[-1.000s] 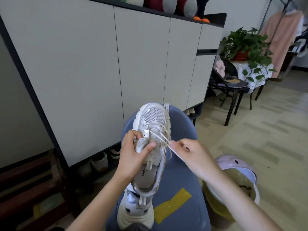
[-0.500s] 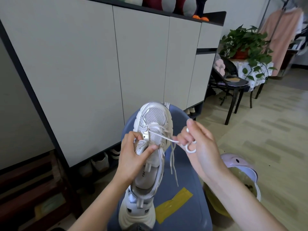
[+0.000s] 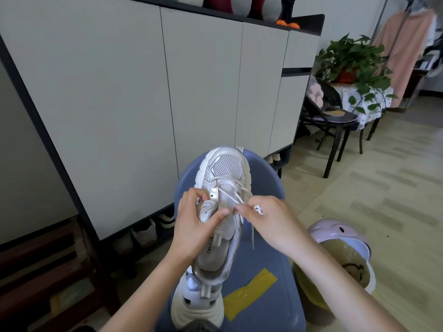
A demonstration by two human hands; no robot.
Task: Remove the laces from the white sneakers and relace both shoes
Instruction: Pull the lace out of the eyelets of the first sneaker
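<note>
A white and silver sneaker (image 3: 225, 173) lies toe-away on a blue stool (image 3: 261, 255). My left hand (image 3: 194, 226) grips its left side, thumb pressed across the tongue. My right hand (image 3: 268, 221) pinches the white lace (image 3: 243, 196) at the sneaker's right eyelets, with a coil of lace showing between its fingers. A loose lace end hangs down over the stool beside the shoe. The second white sneaker (image 3: 196, 305) sits under the first, heel toward me, mostly hidden.
A tall grey cabinet (image 3: 143, 92) stands right behind the stool, with shoes in its bottom gap. A lilac-lidded bin (image 3: 340, 238) sits at my right. A dark chair (image 3: 335, 121) and a potted plant (image 3: 352, 61) stand far right. Yellow tape (image 3: 249, 293) marks the stool.
My right hand has come back down and left from a raised pull to the sneaker's eyelets, still holding the lace. My left hand keeps its grip on the shoe.
</note>
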